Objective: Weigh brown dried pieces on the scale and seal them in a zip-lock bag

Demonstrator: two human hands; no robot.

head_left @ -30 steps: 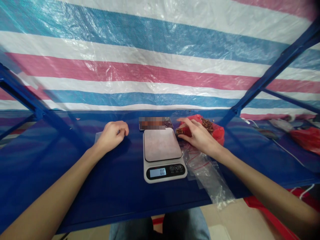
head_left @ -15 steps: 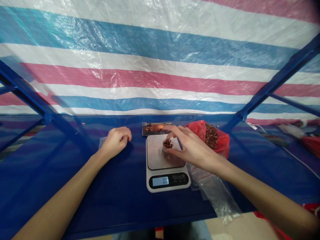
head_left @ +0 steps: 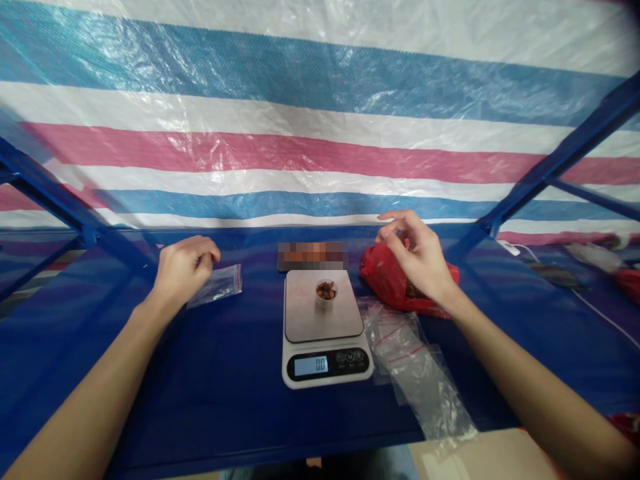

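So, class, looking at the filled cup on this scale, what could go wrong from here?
The small cup on the scale plate is filled to about its rim with brown pieces, so a knock might spill some.

The display reads 0.0 with the cup aboard, so anyone noting that figure now could record a wrong weight.

The clear bags overhang the front of the table, so they may slip off if brushed.
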